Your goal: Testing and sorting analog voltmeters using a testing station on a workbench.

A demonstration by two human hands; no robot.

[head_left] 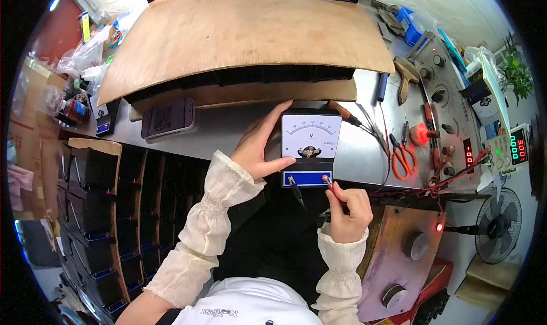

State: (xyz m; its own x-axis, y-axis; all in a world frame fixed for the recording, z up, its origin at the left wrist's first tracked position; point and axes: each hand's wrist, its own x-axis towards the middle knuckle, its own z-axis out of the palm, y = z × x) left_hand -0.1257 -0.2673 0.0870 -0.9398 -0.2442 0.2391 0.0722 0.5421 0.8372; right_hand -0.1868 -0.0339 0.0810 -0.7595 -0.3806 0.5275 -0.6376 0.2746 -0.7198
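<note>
A panel voltmeter (310, 137) with a white dial and a blue-and-white terminal strip lies face up at the front edge of the metal bench. My left hand (256, 148) grips its left side, thumb on the front and a finger reaching to the top corner. On the left terminal hangs a black alligator clip (296, 191). The fingers of my right hand (351, 212) are pinched on a red alligator clip (329, 184) at the red right terminal. My fingers partly hide that clip. A screwdriver with a wooden handle (342, 113) lies beside the meter's top right corner.
A phone (167, 119) lies to the left, below a wide plywood board (245, 31). Stacked black meters (94, 211) fill the lower left. Orange-handled pliers (403, 161), leads and a control panel (450, 105) with a red display stand right. A copper-coloured plate (399, 262) with knobs sits lower right.
</note>
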